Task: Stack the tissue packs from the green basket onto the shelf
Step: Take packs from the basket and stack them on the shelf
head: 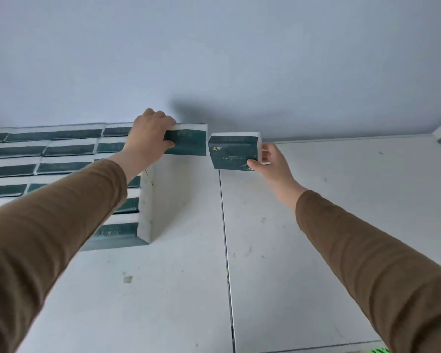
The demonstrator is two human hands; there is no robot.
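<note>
Pack (233,151) pinched at right end by right hand (273,161) fingers | second pack (188,141) gripped by left hand (148,133), fingers over top, atop stack (61,159) | shelf (341,200) below

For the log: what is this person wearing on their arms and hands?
Both arms are in plain brown long sleeves of a soft knit-like fabric, ending at the wrists. The left hand and right hand are bare: no gloves, rings, watch or bracelets show. No logos or markings show on either sleeve.
</note>
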